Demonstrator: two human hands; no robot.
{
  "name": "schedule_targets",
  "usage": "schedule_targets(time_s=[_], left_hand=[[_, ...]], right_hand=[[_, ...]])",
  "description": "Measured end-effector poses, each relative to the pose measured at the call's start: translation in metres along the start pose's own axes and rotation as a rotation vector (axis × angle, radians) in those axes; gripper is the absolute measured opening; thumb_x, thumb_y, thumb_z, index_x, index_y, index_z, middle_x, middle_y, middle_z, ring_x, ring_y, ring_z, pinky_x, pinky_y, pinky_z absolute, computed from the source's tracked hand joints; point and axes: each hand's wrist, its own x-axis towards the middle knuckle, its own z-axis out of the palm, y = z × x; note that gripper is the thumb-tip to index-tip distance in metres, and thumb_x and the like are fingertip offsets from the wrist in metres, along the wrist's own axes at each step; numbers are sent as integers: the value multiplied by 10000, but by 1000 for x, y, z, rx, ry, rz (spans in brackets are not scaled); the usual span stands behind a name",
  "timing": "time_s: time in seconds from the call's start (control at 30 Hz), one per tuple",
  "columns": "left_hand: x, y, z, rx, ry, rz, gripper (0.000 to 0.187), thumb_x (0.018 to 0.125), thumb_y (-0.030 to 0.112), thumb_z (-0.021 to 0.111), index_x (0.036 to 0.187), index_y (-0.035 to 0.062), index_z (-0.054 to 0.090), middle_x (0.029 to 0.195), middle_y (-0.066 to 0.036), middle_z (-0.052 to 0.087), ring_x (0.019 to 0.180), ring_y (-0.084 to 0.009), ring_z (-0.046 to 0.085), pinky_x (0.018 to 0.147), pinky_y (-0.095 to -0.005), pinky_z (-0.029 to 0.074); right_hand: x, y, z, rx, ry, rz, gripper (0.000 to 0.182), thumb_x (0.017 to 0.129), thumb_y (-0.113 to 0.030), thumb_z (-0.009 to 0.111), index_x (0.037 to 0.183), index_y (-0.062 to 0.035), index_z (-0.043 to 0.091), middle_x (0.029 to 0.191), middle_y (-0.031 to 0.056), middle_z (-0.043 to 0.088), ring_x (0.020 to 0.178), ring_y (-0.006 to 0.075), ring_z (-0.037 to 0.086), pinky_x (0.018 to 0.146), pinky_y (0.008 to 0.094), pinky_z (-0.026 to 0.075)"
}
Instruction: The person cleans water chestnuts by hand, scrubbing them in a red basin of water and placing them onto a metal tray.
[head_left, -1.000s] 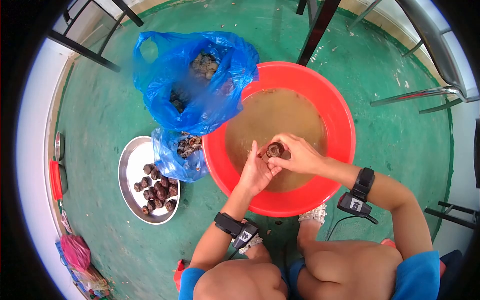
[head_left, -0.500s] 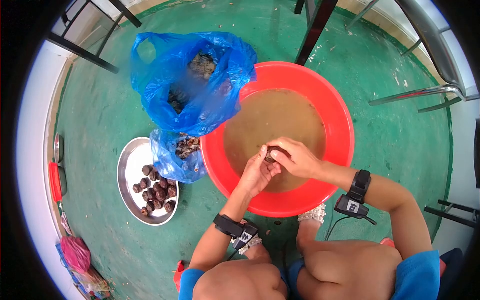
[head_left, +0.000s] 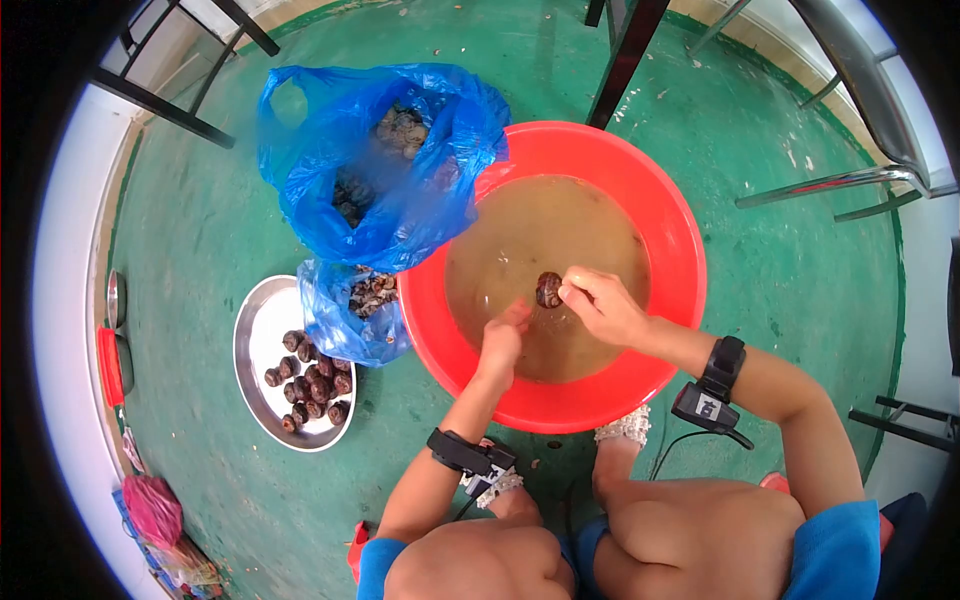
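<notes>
Big red plastic basin (head_left: 682, 240) on the green floor (head_left: 790, 330) with cloudy brown water (head_left: 520, 225) in it. Overlapping its left edge there's a crinkly blue bag (head_left: 345, 120) with dark and greyish bits inside, and a smaller blue bag (head_left: 345, 335) of brown scraps sits just below. Next to that, a shiny round metal tray (head_left: 262, 350) has a bunch of dark, roundish lumps (head_left: 322, 388). Right hand (head_left: 603, 308) reaches in from the right, fingers pinching one dark, ridged lump (head_left: 549, 290) over the water. Left hand (head_left: 504, 340) is just beside it, fingers blurry, can't tell how wide.
</notes>
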Motion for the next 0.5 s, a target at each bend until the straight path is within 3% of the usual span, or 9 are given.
schedule_targets(time_s=[0.07, 0.1, 0.17, 0.2, 0.23, 0.3, 0.37, 0.43, 0.5], left_hand=[[-2, -16, 5, 844, 111, 639, 491, 863, 415, 260, 1271, 144, 297, 1215, -170, 389, 1103, -298, 378, 901, -454, 272], [-7, -20, 8, 845, 111, 639, 491, 863, 415, 260, 1271, 144, 297, 1215, -170, 389, 1103, -298, 378, 901, -454, 272], [-15, -26, 16, 1722, 483, 565, 474, 854, 394, 316, 1253, 138, 333, 1161, -209, 425, 1127, -325, 355, 909, -451, 253], [-5, -24, 14, 1550, 478, 639, 437, 860, 326, 351, 1227, 89, 369, 1070, -204, 498, 1000, -316, 476, 856, -403, 329], [0, -19, 9, 1550, 477, 640, 437, 860, 326, 351, 1227, 89, 369, 1070, -204, 498, 1000, -316, 476, 856, -403, 329], [-5, 4, 7, 707, 160, 609, 425, 859, 276, 371, 1214, 42, 374, 996, -194, 540, 892, -278, 535, 786, -337, 391], [-22, 15, 20, 617, 158, 522, 425, 869, 256, 343, 1212, 6, 360, 1006, -183, 540, 887, -232, 531, 746, -282, 406], [-6, -10, 13, 386, 73, 645, 389, 869, 186, 347, 1211, 2, 360, 995, -159, 551, 853, -219, 545, 727, -275, 412], [-7, -5, 22, 259, 123, 635, 368, 867, 164, 360, 1197, 2, 379, 985, -138, 558, 815, -211, 555, 716, -280, 421]], right_hand=[[0, 5, -1, 21, 14, 152, 152, 796, -134, 447, 715, -6, 440, 627, 157, 454, 568, 308, 451, 522, 347, 360], [0, 6, -1, 21, 15, 152, 152, 796, -134, 447, 715, -6, 440, 627, 157, 454, 568, 308, 451, 522, 347, 360], [1, 8, -2, 26, 50, 182, 150, 799, -138, 443, 721, -10, 441, 603, 163, 442, 549, 295, 445, 520, 341, 357], [1, 10, -2, 25, 52, 184, 150, 799, -138, 443, 721, -10, 441, 603, 163, 442, 549, 295, 445, 520, 341, 357], [0, 14, -1, 39, 13, 173, 156, 801, -146, 440, 725, -10, 443, 608, 165, 444, 549, 287, 447, 522, 342, 357], [0, 16, 0, 56, -26, 163, 162, 803, -153, 437, 728, -9, 445, 613, 167, 446, 549, 279, 449, 524, 343, 358], [-1, 15, 2, 81, -48, 116, 154, 797, -134, 447, 712, -7, 467, 546, 61, 363, 517, 115, 354, 478, 274, 312], [-1, 18, 5, 99, -60, 124, 151, 793, -131, 445, 708, -7, 460, 548, 63, 363, 521, 114, 353, 482, 277, 313], [-1, 20, 5, 115, -71, 133, 149, 788, -128, 444, 704, -6, 453, 549, 64, 364, 525, 114, 352, 486, 279, 314]])
